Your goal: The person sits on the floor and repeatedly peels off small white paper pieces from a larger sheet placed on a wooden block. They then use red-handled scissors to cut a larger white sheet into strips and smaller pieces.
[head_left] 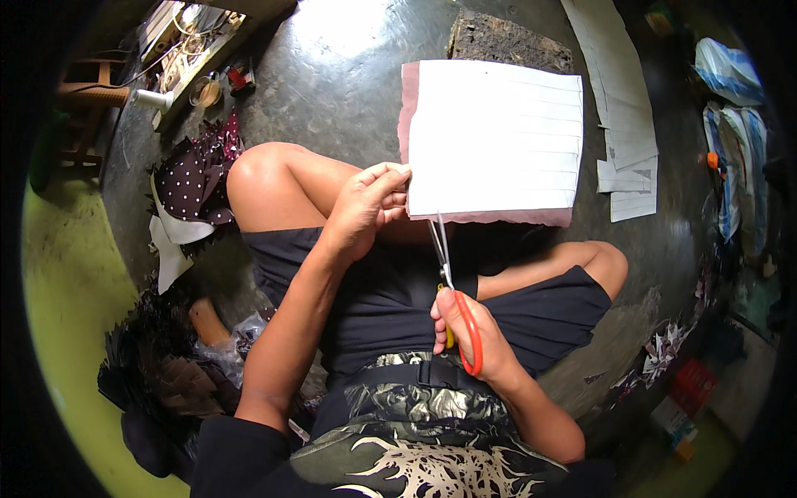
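A white sheet with ruled lines [498, 137] lies over a slightly larger piece of brownish-mauve material [404, 108], whose edge shows along the left and bottom. My left hand [369, 203] pinches both layers at their lower left side, thumb on top. In my right hand [477, 332] is a pair of scissors [446, 270] with orange and yellow handles. Its blades are parted and point up at the bottom edge of the layers, near the left corner. The tip of one blade overlaps that edge. Both hands are above my crossed legs.
Beyond the sheet lies a dark, worn board [510, 41]. Long white paper pieces [618, 100] rest on the floor to the right. Polka-dot fabric [195, 183] and dark scraps [170, 382] are heaped at left. Plastic bags [730, 70] stand far right; a white thread spool [154, 99] is upper left.
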Action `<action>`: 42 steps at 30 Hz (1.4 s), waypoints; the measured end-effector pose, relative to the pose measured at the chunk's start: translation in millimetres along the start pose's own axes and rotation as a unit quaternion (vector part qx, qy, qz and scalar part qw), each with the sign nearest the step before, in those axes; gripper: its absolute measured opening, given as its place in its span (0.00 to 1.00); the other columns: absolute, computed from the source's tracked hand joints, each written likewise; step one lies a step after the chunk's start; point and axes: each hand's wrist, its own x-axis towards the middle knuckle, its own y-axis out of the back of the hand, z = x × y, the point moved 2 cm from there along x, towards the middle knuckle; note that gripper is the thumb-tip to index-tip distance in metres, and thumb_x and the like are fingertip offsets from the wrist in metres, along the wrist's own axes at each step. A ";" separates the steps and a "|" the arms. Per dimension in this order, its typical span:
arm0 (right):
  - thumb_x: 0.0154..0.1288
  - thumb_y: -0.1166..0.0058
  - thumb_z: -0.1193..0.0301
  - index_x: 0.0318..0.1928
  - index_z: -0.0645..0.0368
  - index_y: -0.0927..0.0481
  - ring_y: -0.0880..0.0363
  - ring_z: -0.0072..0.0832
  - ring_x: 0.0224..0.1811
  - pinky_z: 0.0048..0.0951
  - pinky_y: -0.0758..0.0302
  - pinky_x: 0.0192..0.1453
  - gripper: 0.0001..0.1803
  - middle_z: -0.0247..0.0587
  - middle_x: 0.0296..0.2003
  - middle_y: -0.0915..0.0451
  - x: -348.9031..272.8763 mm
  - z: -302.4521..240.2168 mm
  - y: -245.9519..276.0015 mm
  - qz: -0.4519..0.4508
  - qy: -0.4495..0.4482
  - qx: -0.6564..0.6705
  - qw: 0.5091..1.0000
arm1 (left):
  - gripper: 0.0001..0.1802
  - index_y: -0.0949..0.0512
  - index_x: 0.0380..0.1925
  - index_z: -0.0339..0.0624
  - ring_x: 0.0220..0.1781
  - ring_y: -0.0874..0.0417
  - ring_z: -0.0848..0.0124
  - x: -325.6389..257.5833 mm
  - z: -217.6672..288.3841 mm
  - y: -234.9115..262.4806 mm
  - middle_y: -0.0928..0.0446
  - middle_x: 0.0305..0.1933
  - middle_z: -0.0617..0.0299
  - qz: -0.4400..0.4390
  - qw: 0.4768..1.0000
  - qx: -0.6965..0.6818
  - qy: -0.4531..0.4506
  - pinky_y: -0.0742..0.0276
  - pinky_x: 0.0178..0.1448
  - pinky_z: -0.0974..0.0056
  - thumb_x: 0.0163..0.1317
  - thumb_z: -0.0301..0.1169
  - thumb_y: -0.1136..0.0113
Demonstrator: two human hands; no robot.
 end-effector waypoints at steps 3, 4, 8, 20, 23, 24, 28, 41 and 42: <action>0.89 0.58 0.39 0.44 0.60 0.24 0.25 0.21 0.31 0.26 0.18 0.40 0.33 0.32 0.32 0.27 3.7 -1.0 -14.8 -0.001 -0.019 0.087 0.996 | 0.16 0.18 0.51 0.45 0.40 0.15 0.79 1.9 0.6 -0.8 0.14 0.45 0.68 -0.015 0.999 -0.030 0.010 0.18 0.46 0.71 0.82 0.46 0.38; 0.89 0.57 0.39 0.44 0.60 0.24 0.25 0.21 0.31 0.27 0.18 0.40 0.33 0.33 0.33 0.27 6.0 -1.1 -20.7 0.002 -0.005 0.061 0.998 | 0.16 0.18 0.51 0.44 0.39 0.15 0.79 2.5 2.1 -1.8 0.14 0.45 0.69 -0.043 0.998 -0.043 0.005 0.17 0.46 0.71 0.82 0.46 0.38; 0.85 0.53 0.35 0.43 0.61 0.24 0.24 0.22 0.31 0.27 0.18 0.38 0.36 0.34 0.32 0.28 17.8 0.4 -35.9 0.044 0.024 -0.014 0.999 | 0.17 0.18 0.54 0.44 0.41 0.14 0.81 2.0 7.5 -0.6 0.15 0.46 0.70 -0.070 0.994 -0.061 0.055 0.14 0.47 0.68 0.85 0.46 0.42; 0.83 0.52 0.33 0.32 0.59 0.28 0.23 0.26 0.20 0.33 0.27 0.27 0.39 0.36 0.17 0.27 37.1 4.4 -44.2 0.112 0.069 -0.048 0.990 | 0.19 0.16 0.58 0.37 0.48 0.10 0.71 0.2 4.3 -2.4 0.13 0.51 0.60 -0.043 0.997 -0.060 0.034 0.10 0.53 0.62 0.85 0.43 0.42; 0.83 0.51 0.33 0.33 0.59 0.28 0.24 0.26 0.19 0.33 0.27 0.26 0.39 0.35 0.17 0.27 37.9 2.8 -46.2 0.113 0.093 -0.050 0.988 | 0.19 0.16 0.58 0.37 0.49 0.10 0.70 -0.1 3.4 -1.8 0.12 0.52 0.60 -0.045 0.997 -0.062 0.031 0.10 0.54 0.61 0.85 0.41 0.43; 0.83 0.51 0.33 0.33 0.59 0.28 0.24 0.25 0.19 0.33 0.27 0.26 0.39 0.35 0.17 0.27 37.9 2.3 -46.4 0.113 0.095 -0.045 0.988 | 0.18 0.16 0.58 0.37 0.49 0.09 0.70 -0.3 3.0 -1.9 0.12 0.52 0.59 -0.045 0.996 -0.067 0.030 0.10 0.54 0.61 0.85 0.41 0.43; 0.83 0.51 0.34 0.33 0.59 0.28 0.24 0.25 0.18 0.32 0.28 0.25 0.39 0.35 0.17 0.27 37.5 2.3 -46.7 0.113 0.082 -0.031 0.990 | 0.18 0.17 0.58 0.36 0.50 0.09 0.69 -0.9 2.3 -1.6 0.12 0.52 0.59 -0.050 0.996 -0.073 0.032 0.10 0.55 0.61 0.85 0.40 0.43; 0.84 0.51 0.35 0.29 0.60 0.29 0.26 0.26 0.19 0.36 0.28 0.27 0.39 0.37 0.17 0.30 35.2 2.6 -47.4 0.128 0.065 -0.054 0.988 | 0.17 0.17 0.57 0.39 0.49 0.09 0.71 -0.9 0.2 1.1 0.13 0.51 0.63 -0.048 0.996 -0.071 0.039 0.10 0.53 0.63 0.86 0.41 0.44; 0.84 0.50 0.36 0.29 0.60 0.29 0.26 0.25 0.19 0.36 0.29 0.26 0.39 0.37 0.17 0.30 34.5 0.9 -47.6 0.130 0.084 -0.056 0.986 | 0.17 0.17 0.58 0.38 0.49 0.09 0.70 -0.6 0.2 1.6 0.12 0.51 0.61 -0.050 0.995 -0.075 0.038 0.10 0.53 0.63 0.86 0.40 0.44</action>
